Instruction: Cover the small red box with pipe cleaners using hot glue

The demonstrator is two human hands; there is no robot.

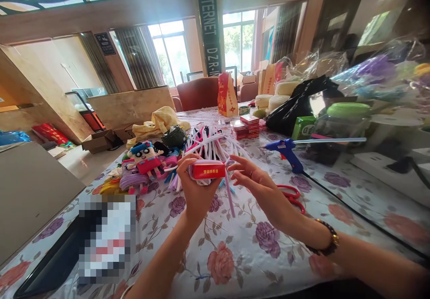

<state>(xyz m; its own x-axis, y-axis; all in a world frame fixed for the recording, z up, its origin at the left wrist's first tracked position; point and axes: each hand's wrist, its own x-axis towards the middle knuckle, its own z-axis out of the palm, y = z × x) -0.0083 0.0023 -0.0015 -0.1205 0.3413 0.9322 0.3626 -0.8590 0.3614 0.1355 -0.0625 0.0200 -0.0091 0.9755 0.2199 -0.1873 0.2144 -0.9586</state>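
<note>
My left hand (195,185) grips a small red box (208,171) with yellow characters on its near face. A lilac pipe cleaner (230,196) runs around the box, and one end hangs down at its right side. Just right of the box is my right hand (260,187), its fingers stretched and apart, close to the strand. Whether a fingertip touches the strand I cannot tell. Behind the box lies a heap of white, pink and black pipe cleaners (206,140). Red-handled scissors (291,192) lie partly hidden beyond my right hand.
A blue glue gun (285,151) with a cord lies to the right. Red boxes (248,126) are stacked at the back. Fuzzy dolls (145,158) sit at the left, above a dark tray (50,263). A black bag (302,104) and a green-lidded jar (347,111) stand back right.
</note>
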